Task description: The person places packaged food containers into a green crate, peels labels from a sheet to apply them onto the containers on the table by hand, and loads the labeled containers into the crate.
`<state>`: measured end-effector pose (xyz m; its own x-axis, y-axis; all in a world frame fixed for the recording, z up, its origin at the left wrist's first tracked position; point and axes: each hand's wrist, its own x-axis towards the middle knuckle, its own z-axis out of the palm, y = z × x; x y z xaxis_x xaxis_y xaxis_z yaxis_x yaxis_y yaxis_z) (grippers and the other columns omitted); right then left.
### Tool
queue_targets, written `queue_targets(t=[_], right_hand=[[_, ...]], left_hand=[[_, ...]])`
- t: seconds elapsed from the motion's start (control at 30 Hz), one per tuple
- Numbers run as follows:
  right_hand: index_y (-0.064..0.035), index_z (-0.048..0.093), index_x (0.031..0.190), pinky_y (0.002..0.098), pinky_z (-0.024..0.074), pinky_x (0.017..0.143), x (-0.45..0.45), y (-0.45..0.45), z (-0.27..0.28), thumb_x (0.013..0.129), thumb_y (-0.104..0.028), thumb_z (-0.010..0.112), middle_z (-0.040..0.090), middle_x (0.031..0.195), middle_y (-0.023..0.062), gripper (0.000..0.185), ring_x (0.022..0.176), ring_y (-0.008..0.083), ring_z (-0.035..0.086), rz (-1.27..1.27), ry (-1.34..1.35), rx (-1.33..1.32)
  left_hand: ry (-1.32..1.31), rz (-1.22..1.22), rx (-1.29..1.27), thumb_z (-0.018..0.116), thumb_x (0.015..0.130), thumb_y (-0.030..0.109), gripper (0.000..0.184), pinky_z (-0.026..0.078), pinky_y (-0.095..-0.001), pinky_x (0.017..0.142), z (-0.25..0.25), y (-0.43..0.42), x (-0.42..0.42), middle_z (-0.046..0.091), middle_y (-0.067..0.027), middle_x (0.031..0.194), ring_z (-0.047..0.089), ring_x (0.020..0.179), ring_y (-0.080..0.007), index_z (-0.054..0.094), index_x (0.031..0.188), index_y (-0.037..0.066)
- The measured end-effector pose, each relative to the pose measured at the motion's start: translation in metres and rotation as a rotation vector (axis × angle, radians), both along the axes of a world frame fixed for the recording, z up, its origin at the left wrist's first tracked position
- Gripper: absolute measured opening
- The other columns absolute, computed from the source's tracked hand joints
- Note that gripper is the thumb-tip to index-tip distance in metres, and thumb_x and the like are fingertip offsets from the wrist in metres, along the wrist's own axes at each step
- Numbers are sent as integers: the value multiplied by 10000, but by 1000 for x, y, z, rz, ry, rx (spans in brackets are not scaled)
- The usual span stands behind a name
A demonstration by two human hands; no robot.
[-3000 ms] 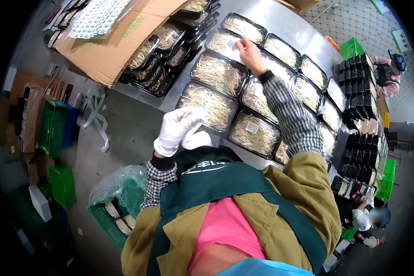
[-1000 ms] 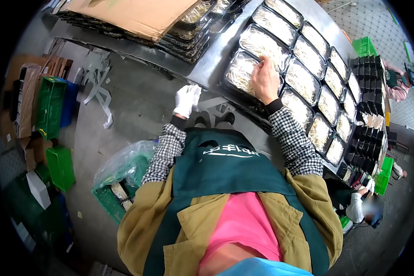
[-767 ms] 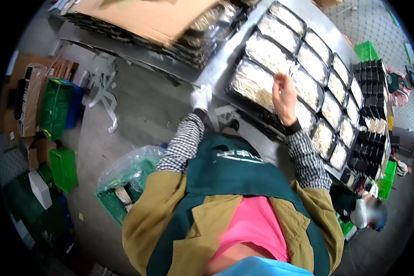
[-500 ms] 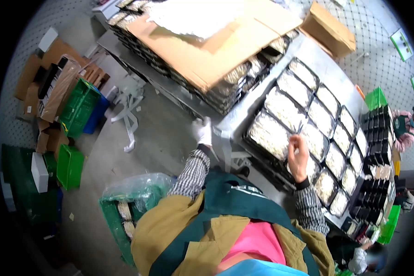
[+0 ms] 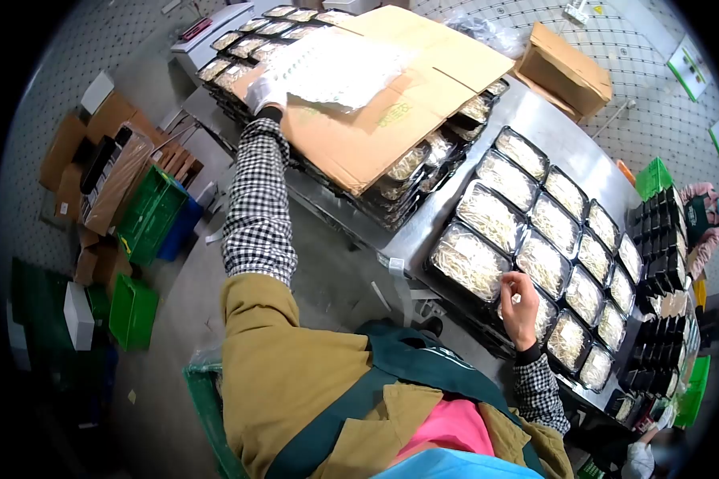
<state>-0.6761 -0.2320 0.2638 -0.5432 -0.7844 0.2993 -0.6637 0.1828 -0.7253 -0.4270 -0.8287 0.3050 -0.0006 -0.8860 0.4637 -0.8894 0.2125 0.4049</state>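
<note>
My left hand (image 5: 265, 94), in a white glove, reaches to the left edge of a white plastic sheet (image 5: 343, 68) on a flat piece of cardboard (image 5: 323, 148). Its fingers blend with the plastic, so I cannot tell whether they grip it. The cardboard covers stacks of film-wrapped black trays (image 5: 407, 164). My bare right hand (image 5: 521, 315) is curled, thumb against fingertips, over the near side of a layer of wrapped trays (image 5: 471, 259) holding pale, thin strands like sprouts. Anything in that pinch is too small to make out.
The trays rest on a metal table (image 5: 551, 116). An open cardboard box (image 5: 563, 72) stands beyond it. Green crates (image 5: 133, 311) and cardboard lie on the left floor. Stacked black trays (image 5: 655, 263) and co-workers, one in a pink sleeve (image 5: 705, 231), are at the right.
My left hand has moved up and forward, from beside the table's corner to the plastic sheet on the cardboard. My right hand has dropped slightly toward me, still curled.
</note>
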Motion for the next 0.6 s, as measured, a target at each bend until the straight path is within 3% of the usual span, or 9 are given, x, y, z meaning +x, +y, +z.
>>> queue_targets(t=[0.1, 0.17, 0.3, 0.37, 0.43, 0.5, 0.57, 0.6], right_hand=[[-20, 571, 891, 249, 416, 573, -11, 16, 11, 816, 28, 583, 555, 795, 59, 90, 598, 128, 504, -78, 4, -37], [-20, 572, 892, 246, 413, 569, -28, 22, 18, 818, 27, 585, 554, 792, 59, 89, 595, 127, 507, -108, 82, -68], [-13, 557, 995, 292, 445, 635, -59, 11, 73, 794, 22, 624, 567, 898, 116, 214, 707, 193, 544, -66, 316, -347], [-2, 542, 1102, 353, 448, 792, -70, 8, 114, 773, -110, 707, 568, 995, 131, 384, 928, 238, 538, -109, 446, -422], [7, 527, 1156, 343, 426, 851, -78, 7, 149, 750, -196, 747, 559, 1018, 138, 504, 1002, 234, 517, -112, 357, -604], [27, 530, 1151, 333, 423, 865, -106, 21, 152, 741, -274, 768, 585, 978, 121, 562, 1000, 215, 528, -87, 103, -432], [34, 617, 1021, 230, 452, 762, -126, 51, 144, 853, -249, 677, 666, 904, 58, 334, 822, 98, 589, 96, -442, -428], [25, 635, 972, 209, 450, 732, -128, 71, 142, 870, -220, 656, 671, 892, 55, 266, 786, 79, 588, 87, -477, -462]], left_hand=[[242, -160, -113, 550, 815, 336, 283, 497, -375, 739, 25, 25, -12, 675, -118, 949, 640, 834, -318, 673, 873, 89], [515, -384, -487, 625, 776, 188, 164, 492, -339, 703, 52, 60, -38, 673, -114, 864, 644, 775, -244, 640, 831, 34], [869, -930, -134, 538, 876, 48, 174, 492, -236, 717, 126, 218, -77, 653, -83, 937, 620, 847, -123, 556, 1030, -31], [992, -1093, -26, 522, 914, 48, 228, 512, -226, 750, 149, 312, -105, 654, -86, 979, 622, 871, -116, 534, 1131, -22], [998, -1200, 28, 523, 919, 47, 328, 533, -230, 764, 152, 377, -129, 649, -89, 1051, 621, 892, -110, 511, 1245, 10], [887, -1213, -29, 532, 916, 48, 264, 531, -217, 761, 136, 412, -148, 650, -78, 1047, 621, 877, -101, 569, 1174, 1], [1037, -1217, 190, 548, 909, 38, 192, 516, -208, 736, 126, 450, -168, 660, -53, 991, 613, 830, -89, 621, 1082, -5], [997, -1242, 224, 546, 912, 39, 176, 515, -211, 733, 123, 464, -176, 662, -49, 973, 611, 827, -86, 626, 1062, -7]])
